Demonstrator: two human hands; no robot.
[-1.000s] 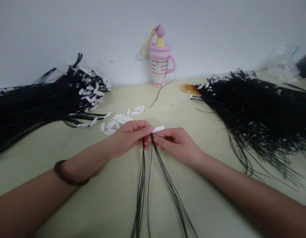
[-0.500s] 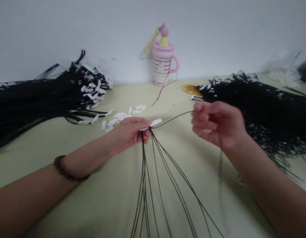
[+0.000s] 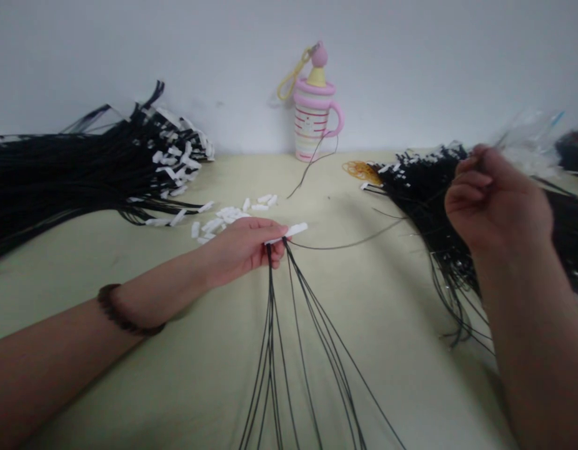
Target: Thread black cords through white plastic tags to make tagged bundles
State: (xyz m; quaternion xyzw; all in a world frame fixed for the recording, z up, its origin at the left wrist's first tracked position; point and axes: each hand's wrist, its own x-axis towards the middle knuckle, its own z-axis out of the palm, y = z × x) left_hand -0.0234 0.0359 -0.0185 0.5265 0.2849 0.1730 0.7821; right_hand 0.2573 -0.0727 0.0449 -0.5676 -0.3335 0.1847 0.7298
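My left hand (image 3: 258, 244) pinches a white strip (image 3: 295, 230) between thumb and fingers, above the table. Thin black cords (image 3: 312, 300) hang from the strip in two bunches toward the near edge. One more black cord (image 3: 345, 247) curves from it to the right; its far part is blurred. My right hand (image 3: 499, 194) is raised at the right, over the dark pile, with fingers curled into a pinch. What it holds, if anything, I cannot make out. Several loose white pieces (image 3: 227, 215) lie just behind my left hand.
A heap of black cords with white ends (image 3: 82, 169) lies at the left, and another dark cord pile (image 3: 410, 181) at the right. Yellow-orange bands (image 3: 361, 170) lie beside it. Against the wall stands a pink-lidded cup (image 3: 312, 119). A clear plastic bag (image 3: 535, 140) sits at back right.
My right hand has moved right and up, over the dark pile. The cord that ran taut to it now sags in a curve. My left hand stays on the white strip.
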